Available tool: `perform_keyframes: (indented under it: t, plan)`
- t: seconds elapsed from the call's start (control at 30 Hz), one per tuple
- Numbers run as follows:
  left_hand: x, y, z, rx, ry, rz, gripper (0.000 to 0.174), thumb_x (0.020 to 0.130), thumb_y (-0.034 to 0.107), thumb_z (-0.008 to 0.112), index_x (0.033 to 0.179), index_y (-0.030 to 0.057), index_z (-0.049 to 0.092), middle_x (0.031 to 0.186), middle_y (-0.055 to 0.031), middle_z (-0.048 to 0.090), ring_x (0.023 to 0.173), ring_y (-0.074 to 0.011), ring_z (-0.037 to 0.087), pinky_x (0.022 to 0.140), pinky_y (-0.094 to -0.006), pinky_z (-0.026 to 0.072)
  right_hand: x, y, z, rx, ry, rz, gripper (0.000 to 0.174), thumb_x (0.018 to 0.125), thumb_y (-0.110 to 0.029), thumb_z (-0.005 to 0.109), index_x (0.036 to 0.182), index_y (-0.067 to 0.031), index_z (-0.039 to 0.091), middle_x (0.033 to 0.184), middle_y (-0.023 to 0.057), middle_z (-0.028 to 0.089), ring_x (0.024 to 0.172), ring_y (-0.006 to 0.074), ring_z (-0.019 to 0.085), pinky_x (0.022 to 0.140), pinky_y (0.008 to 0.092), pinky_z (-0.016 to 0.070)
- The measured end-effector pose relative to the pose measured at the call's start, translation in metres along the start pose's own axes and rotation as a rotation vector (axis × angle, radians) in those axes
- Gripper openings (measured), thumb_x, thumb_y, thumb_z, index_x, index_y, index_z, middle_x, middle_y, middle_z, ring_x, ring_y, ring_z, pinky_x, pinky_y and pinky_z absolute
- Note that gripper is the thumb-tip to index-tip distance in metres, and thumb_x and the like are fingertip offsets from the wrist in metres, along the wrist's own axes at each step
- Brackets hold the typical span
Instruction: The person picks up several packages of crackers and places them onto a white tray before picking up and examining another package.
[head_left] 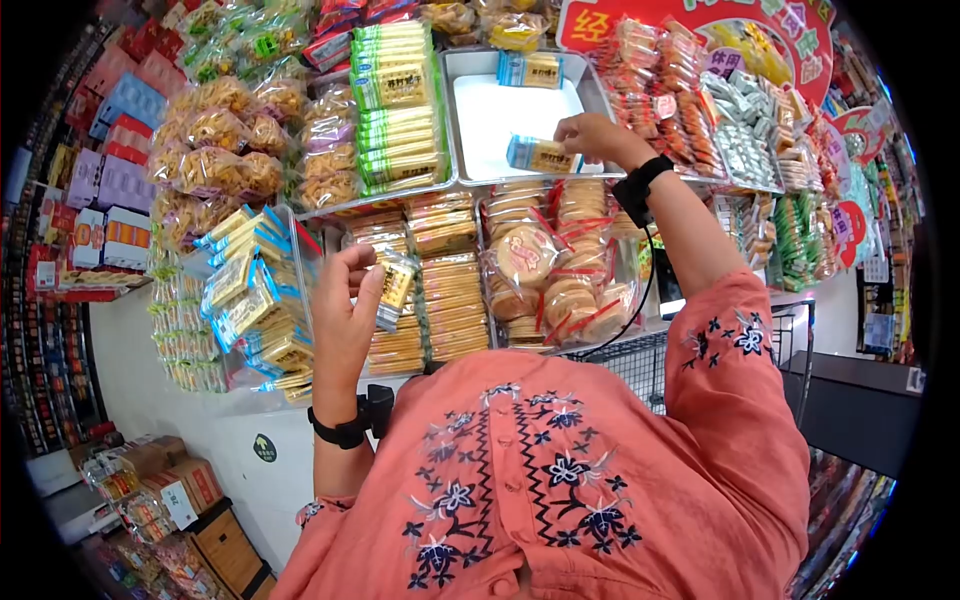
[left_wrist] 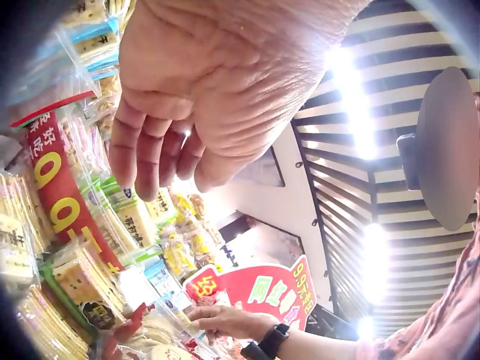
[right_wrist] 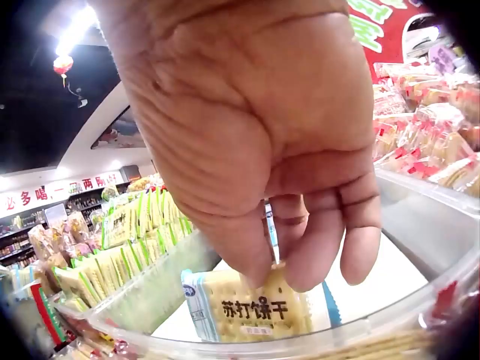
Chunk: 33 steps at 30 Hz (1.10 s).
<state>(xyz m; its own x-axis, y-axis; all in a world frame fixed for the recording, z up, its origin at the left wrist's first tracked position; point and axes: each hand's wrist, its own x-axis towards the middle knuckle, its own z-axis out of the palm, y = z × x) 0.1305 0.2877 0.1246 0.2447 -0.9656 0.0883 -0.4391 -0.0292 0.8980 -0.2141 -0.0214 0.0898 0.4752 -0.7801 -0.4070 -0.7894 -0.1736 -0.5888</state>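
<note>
Head view: the right hand (head_left: 600, 140) is reaching into the upper centre-right of the frame, thumb and forefinger pinching a soda cracker packet (head_left: 538, 155). The packet is sitting in the lower right part of a pale tray (head_left: 478, 125), just beside the wall nearest the person; whether it is touching that wall, I am not managing to tell. Its long axis is running across the frame, dipping slightly toward the right, so the hand is meeting it from the right-hand end and crossing the axis rather than following it. In the right wrist view the fingertips are taking the upper long edge, a little right of the packet's middle, with the printed face turning toward the camera. A second packet (head_left: 530, 70) is lying at the tray's far end, upper centre of the frame, its axis running nearly parallel to the first. The left hand (head_left: 345, 310) is hovering at centre-left, below and left of the tray, well apart from both packets; its fingers are bending loosely and, going by the left wrist view, grasping nothing. A loose packet (head_left: 397, 290) is showing just beside its thumb, over stacked crackers (head_left: 455, 300). The right hand is clearly being the nearer one to both tray packets.
</note>
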Motion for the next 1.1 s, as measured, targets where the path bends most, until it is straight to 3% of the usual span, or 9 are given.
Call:
perform_keyframes:
  t: [0.17, 0.47, 0.6, 0.63, 0.73, 0.97, 1.1]
  plan:
    - [-0.001, 0.003, 0.002, 0.022, -0.006, -0.014, 0.025, 0.099, 0.014, 0.063, 0.119, -0.0001, 0.06, 0.103, -0.0046, 0.067, 0.09, -0.0094, 0.061, 0.081, -0.0252, 0.0502, 0.012, 0.031, 0.013, -0.115, 0.109, -0.063, 0.035, 0.089, -0.018, 0.061, 0.121, -0.0056, 0.063, 0.088, 0.0122, 0.068, 0.061, 0.021, 0.065, 0.053, 0.0346, 0.0514]
    - [-0.004, 0.003, -0.002, -0.02, -0.008, -0.041, 0.026, 0.099, 0.015, 0.064, 0.12, 0.0008, 0.06, 0.1, -0.0035, 0.065, 0.086, -0.0103, 0.059, 0.076, -0.0252, 0.0483, -0.005, 0.008, 0.012, -0.087, 0.118, -0.052, 0.038, 0.09, -0.016, 0.059, 0.126, -0.0054, 0.062, 0.097, 0.0166, 0.07, 0.068, 0.0247, 0.068, 0.058, 0.0367, 0.0546]
    - [-0.008, 0.007, -0.007, 0.039, 0.002, -0.024, 0.026, 0.098, 0.016, 0.064, 0.119, 0.0, 0.06, 0.101, -0.005, 0.064, 0.087, -0.0116, 0.059, 0.076, -0.026, 0.0485, -0.003, 0.005, 0.015, -0.18, 0.093, -0.111, 0.03, 0.089, -0.018, 0.063, 0.114, -0.0031, 0.069, 0.1, 0.0198, 0.072, 0.079, 0.0313, 0.07, 0.07, 0.0402, 0.0555]
    - [-0.01, 0.005, -0.008, 0.045, -0.001, -0.015, 0.026, 0.098, 0.016, 0.064, 0.119, -0.0002, 0.061, 0.102, -0.0054, 0.064, 0.087, -0.0118, 0.059, 0.076, -0.0261, 0.0486, -0.001, 0.009, 0.018, -0.282, 0.135, -0.192, 0.028, 0.088, -0.022, 0.064, 0.107, -0.0031, 0.071, 0.101, 0.021, 0.071, 0.088, 0.0359, 0.069, 0.08, 0.0428, 0.0538]
    - [-0.016, 0.006, -0.01, 0.057, -0.017, -0.028, 0.026, 0.098, 0.016, 0.064, 0.119, -0.0007, 0.061, 0.104, -0.0061, 0.064, 0.087, -0.0122, 0.06, 0.076, -0.0264, 0.0491, 0.01, 0.024, 0.027, -0.312, 0.103, -0.228, 0.029, 0.087, -0.025, 0.064, 0.105, -0.0028, 0.072, 0.1, 0.0218, 0.071, 0.093, 0.0388, 0.067, 0.084, 0.0439, 0.052]
    - [-0.023, -0.004, -0.01, 0.048, -0.044, -0.03, 0.027, 0.099, 0.015, 0.062, 0.121, -0.0016, 0.061, 0.109, -0.007, 0.063, 0.088, -0.0123, 0.06, 0.079, -0.027, 0.0506, 0.007, 0.023, 0.034, -0.278, 0.095, -0.235, 0.033, 0.086, -0.029, 0.062, 0.101, -0.0013, 0.073, 0.096, 0.0227, 0.071, 0.092, 0.0389, 0.067, 0.084, 0.0439, 0.0524]
    - [-0.024, -0.004, -0.01, 0.031, -0.039, -0.022, 0.026, 0.098, 0.016, 0.062, 0.117, -0.0014, 0.06, 0.11, -0.0137, 0.062, 0.088, -0.0217, 0.063, 0.077, -0.0325, 0.0513, 0.011, 0.026, 0.035, -0.292, 0.115, -0.212, 0.032, 0.086, -0.028, 0.063, 0.101, -0.001, 0.072, 0.097, 0.0226, 0.071, 0.092, 0.0389, 0.068, 0.085, 0.044, 0.0523]
